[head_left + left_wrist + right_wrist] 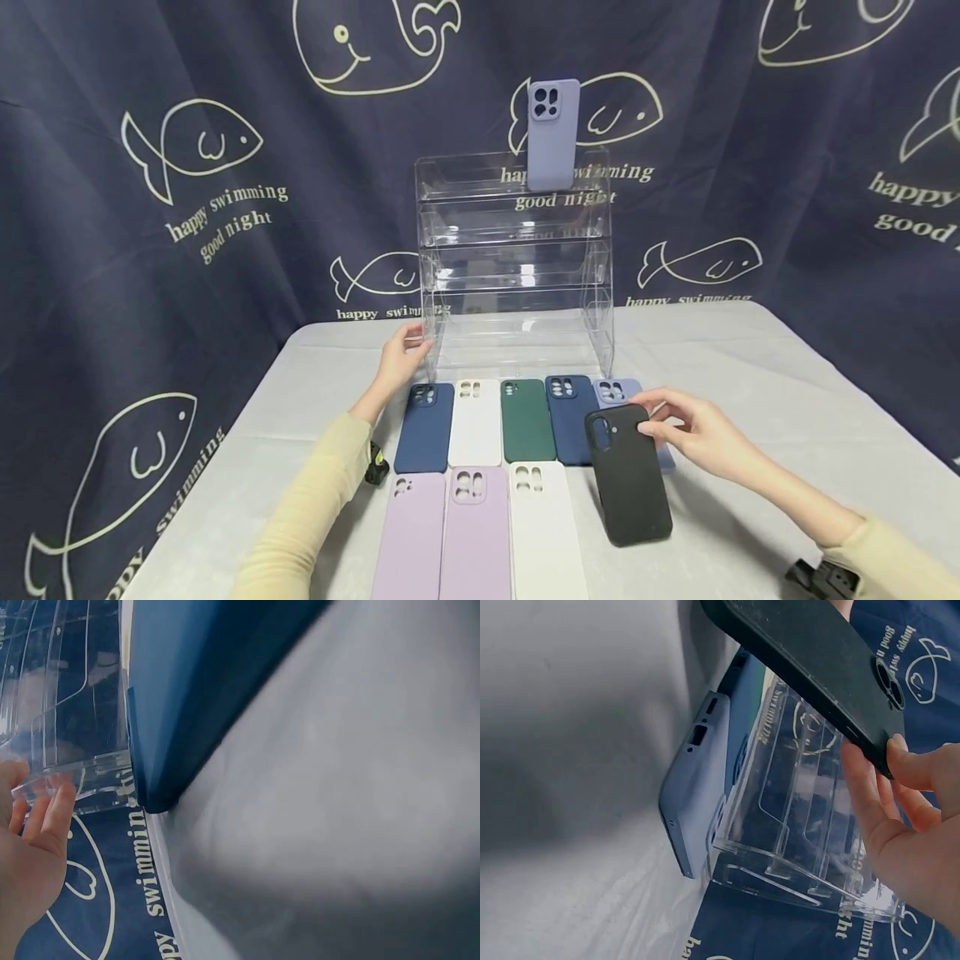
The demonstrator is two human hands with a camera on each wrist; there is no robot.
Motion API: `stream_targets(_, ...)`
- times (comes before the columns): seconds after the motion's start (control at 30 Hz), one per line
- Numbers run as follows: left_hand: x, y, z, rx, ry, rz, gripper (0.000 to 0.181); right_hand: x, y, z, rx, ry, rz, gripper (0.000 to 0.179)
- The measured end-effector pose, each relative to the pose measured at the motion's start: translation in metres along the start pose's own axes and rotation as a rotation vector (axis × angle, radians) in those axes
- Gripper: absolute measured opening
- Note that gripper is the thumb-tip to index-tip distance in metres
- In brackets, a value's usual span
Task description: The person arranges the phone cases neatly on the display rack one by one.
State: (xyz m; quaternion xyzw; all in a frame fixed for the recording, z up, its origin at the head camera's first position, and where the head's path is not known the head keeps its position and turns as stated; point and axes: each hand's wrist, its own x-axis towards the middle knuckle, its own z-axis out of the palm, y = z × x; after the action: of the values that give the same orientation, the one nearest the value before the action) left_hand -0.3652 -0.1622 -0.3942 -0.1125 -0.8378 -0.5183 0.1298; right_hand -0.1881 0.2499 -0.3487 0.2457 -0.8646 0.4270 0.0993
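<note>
My right hand (693,433) pinches a black phone case (630,483) by its upper right corner, thumb on the back. In the head view the case is tilted and overlaps a periwinkle phone case (618,390). The right wrist view shows the fingers and thumb at the edge near the camera cutout of the black case (810,660). My left hand (403,354) grips the lower left side edge of a clear tiered display stand (517,267). In the left wrist view, thumb and fingers of the left hand (37,840) lie either side of the clear edge.
A lilac-blue phone case (555,146) stands on the stand's top tier. Before the stand lie a navy case (423,429), a white case (476,425), a green case (528,425) and another navy case (572,425). Nearer are two lilac cases (408,533) and a white case (546,533).
</note>
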Motion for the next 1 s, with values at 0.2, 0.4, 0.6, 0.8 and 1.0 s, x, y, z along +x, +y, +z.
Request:
stream_targets(0.2, 0.001, -0.005, -0.003, -0.020, -0.034, -0.027, 0.040, 0.010, -0.001, -0.007, 0.011, 0.041, -0.055, 0.030)
stream_targets(0.4, 0.002, -0.007, -0.004, -0.056, -0.057, -0.057, 0.040, 0.024, -0.006, -0.017, 0.021, 0.079, -0.073, 0.032)
stream_targets(0.6, -0.004, 0.005, -0.009, -0.069, -0.065, -0.055, 0.040, 0.042, -0.010, -0.021, 0.028, 0.105, -0.099, 0.034)
stream_targets(0.8, 0.002, -0.012, -0.007, -0.053, -0.065, -0.066, 0.042, 0.060, -0.015, -0.024, 0.032, 0.120, -0.117, 0.033)
stream_targets(1.0, 0.004, -0.013, -0.005, -0.039, -0.066, -0.059, 0.042, 0.079, -0.021, -0.030, -0.006, 0.142, -0.145, 0.035)
